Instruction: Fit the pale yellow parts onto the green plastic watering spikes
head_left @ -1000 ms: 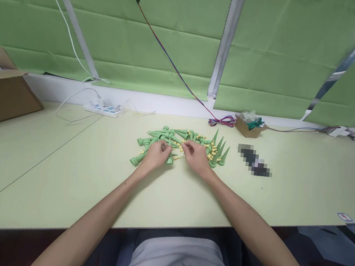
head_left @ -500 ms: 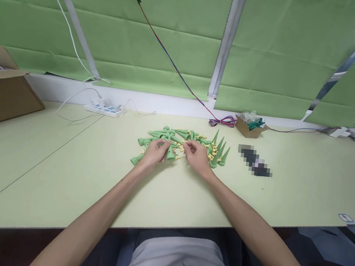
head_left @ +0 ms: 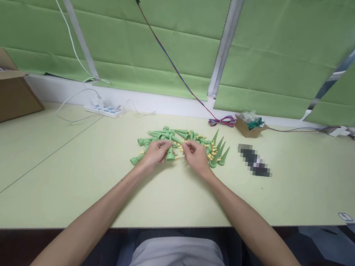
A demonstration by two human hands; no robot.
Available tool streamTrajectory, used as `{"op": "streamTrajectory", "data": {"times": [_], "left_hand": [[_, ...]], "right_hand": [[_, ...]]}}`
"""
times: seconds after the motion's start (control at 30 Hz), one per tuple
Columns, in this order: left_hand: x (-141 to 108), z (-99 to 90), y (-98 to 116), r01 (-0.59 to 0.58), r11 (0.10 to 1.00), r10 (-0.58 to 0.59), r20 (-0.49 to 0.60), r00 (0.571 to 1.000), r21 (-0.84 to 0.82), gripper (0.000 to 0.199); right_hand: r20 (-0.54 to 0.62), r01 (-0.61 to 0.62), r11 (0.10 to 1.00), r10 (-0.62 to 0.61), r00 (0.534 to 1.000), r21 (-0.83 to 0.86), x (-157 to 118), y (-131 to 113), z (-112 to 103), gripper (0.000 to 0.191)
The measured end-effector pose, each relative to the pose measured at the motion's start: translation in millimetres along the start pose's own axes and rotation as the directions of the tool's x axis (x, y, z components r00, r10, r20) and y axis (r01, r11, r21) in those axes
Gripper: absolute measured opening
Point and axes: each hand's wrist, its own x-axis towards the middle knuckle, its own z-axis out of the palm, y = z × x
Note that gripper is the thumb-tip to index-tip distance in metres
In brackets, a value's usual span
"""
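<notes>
My left hand [head_left: 157, 151] is closed on a green plastic watering spike [head_left: 170, 154], whose hollow cup end points toward me. Fingers and thumb of my right hand [head_left: 194, 152] are pinched together just to the right of it; whatever is between them is too small to make out. Around and beyond both hands lies a loose pile of green watering spikes [head_left: 164, 134] mixed with small yellow valve pieces [head_left: 210, 157]. Several tapered green spikes [head_left: 220, 152] stand on their wide ends, points up, right of my right hand.
A pixelated dark object [head_left: 253, 160] lies right of the pile. Behind it are a small carton [head_left: 248, 130] with plastic bags and a coiled red-blue cable [head_left: 223, 121]. A power strip [head_left: 105, 108] and a large cardboard box [head_left: 6, 98] are on the left of the table [head_left: 170, 200].
Both hands stay in nearly the same place. The green watering spike remains in my left hand, and the right hand keeps its pinch.
</notes>
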Motion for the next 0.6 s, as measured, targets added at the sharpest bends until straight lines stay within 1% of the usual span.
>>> {"op": "streamTrajectory", "data": {"times": [0.17, 0.33, 0.53, 0.6], "left_hand": [[0.2, 0.0, -1.1, 0.01, 1.0, -0.01, 0.011, 1.0, -0.028, 0.027], [0.0, 0.0, -1.8, -0.022, 0.999, 0.022, 0.012, 1.0, -0.03, 0.031], [2.5, -0.3, -5.1, -0.051, 0.999, 0.051, 0.01, 0.999, -0.001, 0.033], [3.7, -0.6, -7.5, -0.097, 0.994, 0.097, 0.002, 0.995, 0.041, 0.032]], "right_hand": [[0.009, -0.014, 1.0, 0.014, 1.0, 0.02, 0.0, 3.1, 1.3, 0.034], [0.016, -0.019, 0.999, 0.018, 1.0, 0.044, 0.5, 5.2, 1.1, 0.035], [0.024, 0.014, 1.0, -0.013, 1.0, -0.027, -1.9, 0.9, 1.2, 0.034], [0.045, 0.045, 0.997, -0.042, 0.998, -0.057, -3.6, -1.6, 1.6, 0.033]]}}
